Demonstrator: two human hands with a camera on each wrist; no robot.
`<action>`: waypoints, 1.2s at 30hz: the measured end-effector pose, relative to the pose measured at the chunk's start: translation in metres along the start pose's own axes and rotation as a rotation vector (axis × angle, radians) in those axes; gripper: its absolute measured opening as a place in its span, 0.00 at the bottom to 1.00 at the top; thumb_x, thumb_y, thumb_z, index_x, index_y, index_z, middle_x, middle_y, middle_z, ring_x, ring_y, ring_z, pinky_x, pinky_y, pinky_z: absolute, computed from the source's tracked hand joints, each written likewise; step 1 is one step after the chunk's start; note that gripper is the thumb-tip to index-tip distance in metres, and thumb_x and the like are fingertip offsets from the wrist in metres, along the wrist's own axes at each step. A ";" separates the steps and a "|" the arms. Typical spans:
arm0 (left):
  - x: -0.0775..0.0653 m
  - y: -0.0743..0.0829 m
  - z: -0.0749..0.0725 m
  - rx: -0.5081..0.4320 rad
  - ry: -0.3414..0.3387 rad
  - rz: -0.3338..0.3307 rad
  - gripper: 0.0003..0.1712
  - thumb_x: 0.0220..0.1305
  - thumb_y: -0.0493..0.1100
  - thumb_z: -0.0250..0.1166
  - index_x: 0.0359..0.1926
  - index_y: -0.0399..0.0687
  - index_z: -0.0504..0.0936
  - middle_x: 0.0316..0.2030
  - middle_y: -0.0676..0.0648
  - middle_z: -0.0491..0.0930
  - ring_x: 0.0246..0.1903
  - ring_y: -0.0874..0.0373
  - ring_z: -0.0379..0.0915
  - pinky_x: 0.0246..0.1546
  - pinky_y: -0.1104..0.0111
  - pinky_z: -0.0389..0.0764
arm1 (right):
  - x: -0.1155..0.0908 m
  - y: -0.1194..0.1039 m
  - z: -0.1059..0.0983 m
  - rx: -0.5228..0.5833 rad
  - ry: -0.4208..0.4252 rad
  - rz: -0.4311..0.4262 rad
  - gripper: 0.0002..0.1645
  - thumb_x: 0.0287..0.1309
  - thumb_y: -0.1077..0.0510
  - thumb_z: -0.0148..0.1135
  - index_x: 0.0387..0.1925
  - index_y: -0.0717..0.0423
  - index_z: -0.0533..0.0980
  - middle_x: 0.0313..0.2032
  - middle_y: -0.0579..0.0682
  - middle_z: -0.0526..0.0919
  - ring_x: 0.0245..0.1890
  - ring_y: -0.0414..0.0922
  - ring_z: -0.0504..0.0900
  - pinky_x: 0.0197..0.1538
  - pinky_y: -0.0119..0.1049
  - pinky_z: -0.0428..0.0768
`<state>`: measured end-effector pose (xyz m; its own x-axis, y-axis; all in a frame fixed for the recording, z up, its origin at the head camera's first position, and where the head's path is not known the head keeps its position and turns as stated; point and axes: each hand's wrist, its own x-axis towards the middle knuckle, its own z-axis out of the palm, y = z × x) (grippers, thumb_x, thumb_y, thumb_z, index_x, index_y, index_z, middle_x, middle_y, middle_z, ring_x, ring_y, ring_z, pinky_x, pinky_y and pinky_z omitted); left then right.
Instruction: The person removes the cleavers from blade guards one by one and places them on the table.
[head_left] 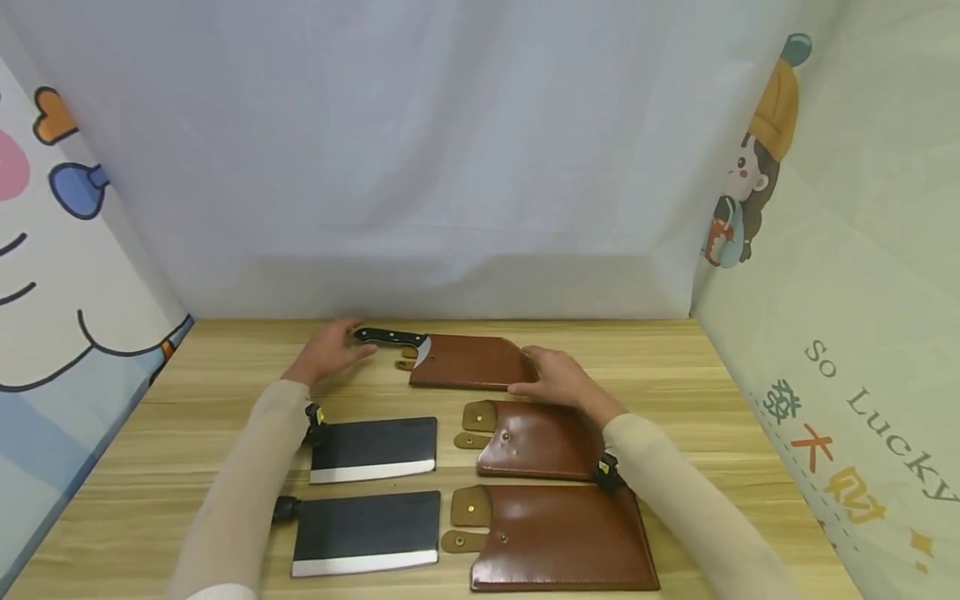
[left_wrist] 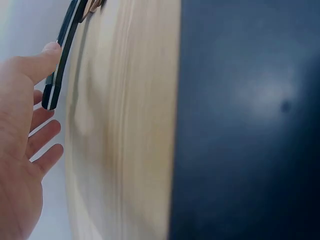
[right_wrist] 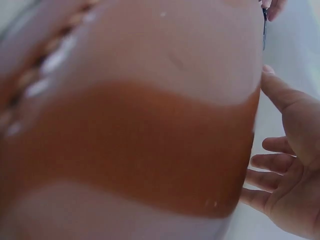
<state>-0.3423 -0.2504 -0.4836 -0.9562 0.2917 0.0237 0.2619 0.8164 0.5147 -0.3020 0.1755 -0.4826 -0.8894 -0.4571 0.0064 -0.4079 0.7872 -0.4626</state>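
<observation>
At the back of the table, a cleaver with a black riveted handle point(head_left: 390, 337) sits in a brown leather sheath point(head_left: 468, 361). Only its handle and a bit of blade show. My left hand point(head_left: 327, 352) is at the handle's end, fingers spread; in the left wrist view the thumb point(left_wrist: 42, 61) overlaps the handle point(left_wrist: 62, 60). My right hand point(head_left: 562, 380) is at the sheath's right end, with fingers extended along its edge. In the right wrist view a brown sheath fills the foreground beside the extended fingers point(right_wrist: 272, 164).
Two dark cleavers with bright edges, an upper one point(head_left: 375, 450) and a lower one point(head_left: 367, 533), lie front left under and beside the left forearm. Two more brown sheaths, upper point(head_left: 540, 442) and lower point(head_left: 562, 537), lie to their right. White cloth point(head_left: 450, 167) hangs behind the table.
</observation>
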 end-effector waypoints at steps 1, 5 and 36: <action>0.002 0.000 0.002 0.004 -0.002 -0.001 0.43 0.73 0.55 0.64 0.74 0.29 0.63 0.69 0.26 0.66 0.66 0.28 0.65 0.66 0.38 0.65 | 0.001 0.000 0.001 0.008 -0.006 0.004 0.52 0.59 0.40 0.73 0.71 0.69 0.65 0.65 0.65 0.76 0.65 0.61 0.76 0.67 0.53 0.72; 0.008 -0.001 0.008 0.013 -0.004 0.003 0.42 0.73 0.56 0.64 0.73 0.30 0.64 0.69 0.26 0.66 0.67 0.29 0.63 0.67 0.39 0.64 | 0.007 -0.001 0.004 0.025 -0.028 0.040 0.53 0.59 0.40 0.74 0.73 0.66 0.64 0.65 0.64 0.76 0.65 0.60 0.75 0.67 0.53 0.72; 0.008 0.020 0.003 -0.092 0.014 0.008 0.37 0.70 0.49 0.68 0.72 0.34 0.69 0.68 0.29 0.70 0.64 0.32 0.69 0.63 0.40 0.70 | 0.008 -0.007 0.002 -0.003 0.007 0.058 0.61 0.53 0.40 0.78 0.76 0.67 0.59 0.67 0.67 0.73 0.66 0.63 0.74 0.68 0.54 0.71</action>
<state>-0.3440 -0.2308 -0.4754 -0.9560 0.2905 0.0398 0.2570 0.7648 0.5908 -0.3057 0.1657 -0.4810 -0.9129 -0.4079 -0.0146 -0.3561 0.8134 -0.4600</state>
